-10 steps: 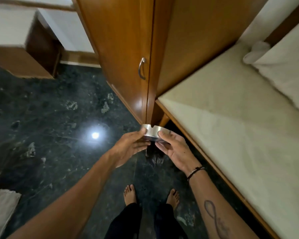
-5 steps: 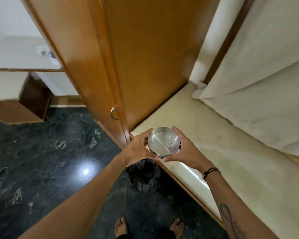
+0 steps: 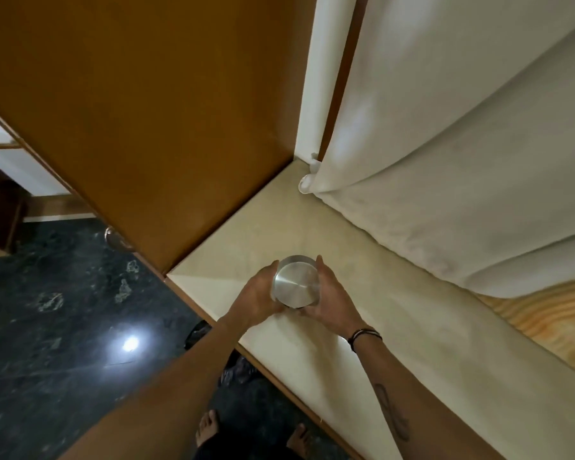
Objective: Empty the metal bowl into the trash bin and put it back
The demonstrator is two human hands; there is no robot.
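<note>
1. While you look down past your arms, the biggest thing in front of you is the brown wooden cabinet side (image 3: 140, 104), which fills the upper left and meets the ledge at its base.
2. To your right hangs a white curtain (image 3: 452, 154), its folds resting on the far edge of the ledge.
3. The cream ledge (image 3: 412, 333) runs from the cabinet corner toward the lower right, with a wooden trim along its near edge.
4. Down on the left is the dark marble floor (image 3: 57, 327), carrying one bright reflected spot of light; your bare feet show at the bottom edge.
5. A dark, crinkled bag-like shape (image 3: 236, 373) sits on the floor just under the ledge's edge, mostly hidden by your left forearm; you cannot tell what it is.
6. Your left hand (image 3: 256, 300) cups the left side of the bowl, fingers curled round its wall.
7. Your right hand (image 3: 332, 300) cups the right side, fingers together, with a dark cord band at the wrist.
8. The metal bowl (image 3: 296, 287) sits between both palms above the ledge near its corner, its flat shiny base tipped toward you.
</note>
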